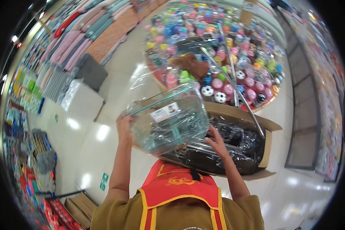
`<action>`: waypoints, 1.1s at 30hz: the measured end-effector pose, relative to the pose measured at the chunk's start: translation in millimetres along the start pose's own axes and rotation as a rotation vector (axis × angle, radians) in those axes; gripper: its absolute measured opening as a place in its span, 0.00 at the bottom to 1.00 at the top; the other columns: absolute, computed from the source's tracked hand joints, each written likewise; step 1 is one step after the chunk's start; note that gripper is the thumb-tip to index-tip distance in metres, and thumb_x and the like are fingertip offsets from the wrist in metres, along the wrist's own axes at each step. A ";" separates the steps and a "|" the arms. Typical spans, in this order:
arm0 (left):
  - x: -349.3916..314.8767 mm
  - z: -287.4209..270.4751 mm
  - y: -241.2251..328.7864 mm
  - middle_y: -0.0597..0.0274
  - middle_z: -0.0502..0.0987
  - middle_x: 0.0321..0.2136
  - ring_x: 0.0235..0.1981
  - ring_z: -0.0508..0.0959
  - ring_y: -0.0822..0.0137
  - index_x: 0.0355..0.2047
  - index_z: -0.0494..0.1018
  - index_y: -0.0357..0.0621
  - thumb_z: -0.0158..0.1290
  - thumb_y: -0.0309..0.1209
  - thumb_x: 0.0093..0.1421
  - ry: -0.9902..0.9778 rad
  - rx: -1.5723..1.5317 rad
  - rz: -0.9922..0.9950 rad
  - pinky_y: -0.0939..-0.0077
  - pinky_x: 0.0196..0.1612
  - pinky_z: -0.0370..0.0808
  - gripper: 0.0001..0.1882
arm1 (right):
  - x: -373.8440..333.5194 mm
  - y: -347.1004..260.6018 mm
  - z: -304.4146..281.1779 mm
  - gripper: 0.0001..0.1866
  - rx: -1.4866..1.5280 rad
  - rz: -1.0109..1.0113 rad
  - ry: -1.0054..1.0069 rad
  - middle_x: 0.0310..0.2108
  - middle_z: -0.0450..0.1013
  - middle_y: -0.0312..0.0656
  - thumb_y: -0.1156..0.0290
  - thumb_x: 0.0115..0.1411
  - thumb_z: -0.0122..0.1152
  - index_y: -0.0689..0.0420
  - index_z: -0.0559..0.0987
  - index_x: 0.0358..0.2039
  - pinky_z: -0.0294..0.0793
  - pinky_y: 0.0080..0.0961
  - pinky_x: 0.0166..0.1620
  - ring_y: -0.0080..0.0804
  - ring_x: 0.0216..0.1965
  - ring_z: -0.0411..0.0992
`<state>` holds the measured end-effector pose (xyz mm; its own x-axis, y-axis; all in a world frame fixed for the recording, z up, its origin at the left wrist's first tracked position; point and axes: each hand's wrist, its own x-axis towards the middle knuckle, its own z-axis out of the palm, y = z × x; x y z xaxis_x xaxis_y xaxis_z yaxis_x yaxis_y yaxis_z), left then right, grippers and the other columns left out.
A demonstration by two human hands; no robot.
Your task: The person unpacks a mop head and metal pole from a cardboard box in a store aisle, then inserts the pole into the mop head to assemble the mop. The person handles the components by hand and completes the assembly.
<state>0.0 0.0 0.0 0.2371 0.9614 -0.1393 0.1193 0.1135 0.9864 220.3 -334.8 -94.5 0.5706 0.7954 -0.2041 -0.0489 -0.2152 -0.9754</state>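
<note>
I hold a clear plastic-wrapped package [168, 120] with a white label between both hands, raised in front of me. My left hand [124, 126] grips its left edge. My right hand [217, 142] presses against its lower right side. Just behind and below the package stands an open cardboard box [270, 124]. It is filled with black items in shiny plastic wrap [237, 147], and long metal rods [234, 82] stick up out of it. My red apron [178, 188] shows at the bottom of the view.
A round display [253, 73] piled with colourful balls and toys and a brown plush toy [191, 65] stands beyond the box. Shelves of folded textiles [80, 34] run along the left, with grey boxes [82, 90] below them. Flat cardboard boxes [78, 209] lie at the lower left, and more shelving [326, 96] lines the right.
</note>
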 end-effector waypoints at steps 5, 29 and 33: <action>9.8 4.9 -1.0 0.52 0.77 0.28 0.30 0.78 0.59 0.31 0.71 0.31 0.45 0.20 0.39 -0.045 -0.191 -0.097 0.71 0.36 0.74 0.15 | 10.4 7.2 -27.6 0.37 -0.194 -0.100 0.188 0.55 0.64 0.47 0.60 0.55 0.64 0.57 0.60 0.61 0.66 0.35 0.54 0.39 0.54 0.66; 21.4 -69.9 -60.9 0.42 0.75 0.35 0.36 0.78 0.48 0.39 0.67 0.26 0.41 0.21 0.43 0.060 -0.524 -0.401 0.59 0.38 0.76 0.20 | 63.6 94.6 -241.0 0.24 -1.321 0.068 0.712 0.41 0.71 0.44 0.63 0.45 0.69 0.57 0.72 0.42 0.69 0.40 0.47 0.43 0.48 0.68; 24.1 -65.9 -65.9 0.42 0.75 0.35 0.36 0.78 0.47 0.38 0.67 0.26 0.40 0.21 0.42 0.112 -0.543 -0.433 0.58 0.38 0.77 0.20 | 63.5 86.9 -248.0 0.16 -1.215 -0.008 0.735 0.35 0.72 0.48 0.64 0.45 0.68 0.58 0.75 0.32 0.70 0.39 0.44 0.47 0.43 0.69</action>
<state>-65.7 32.2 -62.6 0.1727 0.8182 -0.5484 -0.3251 0.5729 0.7524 455.6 -443.5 -171.4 0.8755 0.4090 0.2572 0.4655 -0.8568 -0.2220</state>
